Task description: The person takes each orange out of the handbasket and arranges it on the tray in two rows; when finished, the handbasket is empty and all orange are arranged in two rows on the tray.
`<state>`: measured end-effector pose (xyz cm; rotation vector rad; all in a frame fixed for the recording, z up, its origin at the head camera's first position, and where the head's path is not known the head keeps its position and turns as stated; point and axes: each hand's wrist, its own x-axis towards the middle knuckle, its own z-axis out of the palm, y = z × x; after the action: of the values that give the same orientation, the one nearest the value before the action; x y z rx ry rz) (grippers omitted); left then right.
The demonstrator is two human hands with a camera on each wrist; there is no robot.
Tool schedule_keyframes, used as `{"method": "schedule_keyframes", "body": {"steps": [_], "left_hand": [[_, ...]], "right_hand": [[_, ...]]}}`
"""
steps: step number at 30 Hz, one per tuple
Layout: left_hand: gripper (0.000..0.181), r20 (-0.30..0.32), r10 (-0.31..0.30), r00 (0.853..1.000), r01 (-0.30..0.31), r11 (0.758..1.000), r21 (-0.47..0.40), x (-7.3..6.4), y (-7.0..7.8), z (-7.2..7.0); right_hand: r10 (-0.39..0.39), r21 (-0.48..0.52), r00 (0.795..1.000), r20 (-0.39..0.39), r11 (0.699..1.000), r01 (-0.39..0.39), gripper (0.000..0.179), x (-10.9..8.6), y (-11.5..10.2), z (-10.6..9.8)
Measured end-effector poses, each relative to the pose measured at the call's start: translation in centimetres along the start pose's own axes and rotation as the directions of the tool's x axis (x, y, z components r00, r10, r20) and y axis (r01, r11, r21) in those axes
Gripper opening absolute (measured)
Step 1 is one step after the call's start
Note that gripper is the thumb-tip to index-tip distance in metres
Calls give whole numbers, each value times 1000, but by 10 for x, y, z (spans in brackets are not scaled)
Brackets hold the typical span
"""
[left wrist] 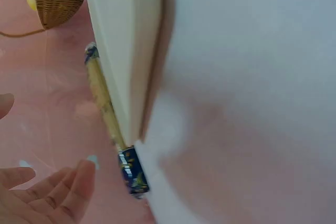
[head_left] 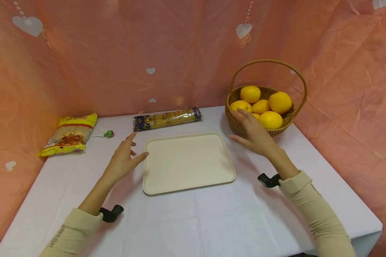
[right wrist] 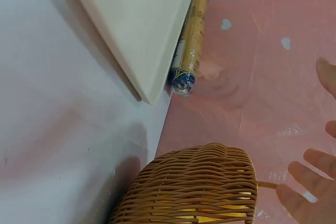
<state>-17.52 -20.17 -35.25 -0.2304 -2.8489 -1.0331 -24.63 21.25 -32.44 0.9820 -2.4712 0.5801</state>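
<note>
Pink heart-print backdrop [head_left: 193, 43], apparently fabric

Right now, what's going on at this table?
A person's left hand hovers by the left edge of a cream tray; the right hand is at a wicker basket of yellow citrus fruit, contact unclear. Neither grips anything. A pack of dry pasta lies behind the tray, with a lollipop and a yellow-ended food bag farther left.

Beige sleeves [head_left: 320, 214] with dark lettering [head_left: 57, 236] adjoin black wrist cameras [head_left: 112, 214].
</note>
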Motion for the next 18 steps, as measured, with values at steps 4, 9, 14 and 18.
{"method": "schedule_keyframes", "body": {"steps": [4, 9, 14, 18], "left_hand": [[76, 3, -24, 1000, 25, 996, -87, 2, -11, 9], [75, 32, -72, 997, 77, 985, -158, 3, -21, 18], [75, 64, -94, 993, 105, 976, -192, 4, -25, 22], [74, 99, -112, 989, 130, 970, -206, 4, -28, 23]], "right_hand": [[32, 104, 999, -37, 994, -28, 75, 0, 1, 1], [76, 189, 993, -87, 980, -58, 72, -1, 5, 1], [118, 283, 982, -147, 956, -73, 70, -1, 11, 2], [151, 323, 973, -176, 942, -88, 71, -1, 14, -1]]}}
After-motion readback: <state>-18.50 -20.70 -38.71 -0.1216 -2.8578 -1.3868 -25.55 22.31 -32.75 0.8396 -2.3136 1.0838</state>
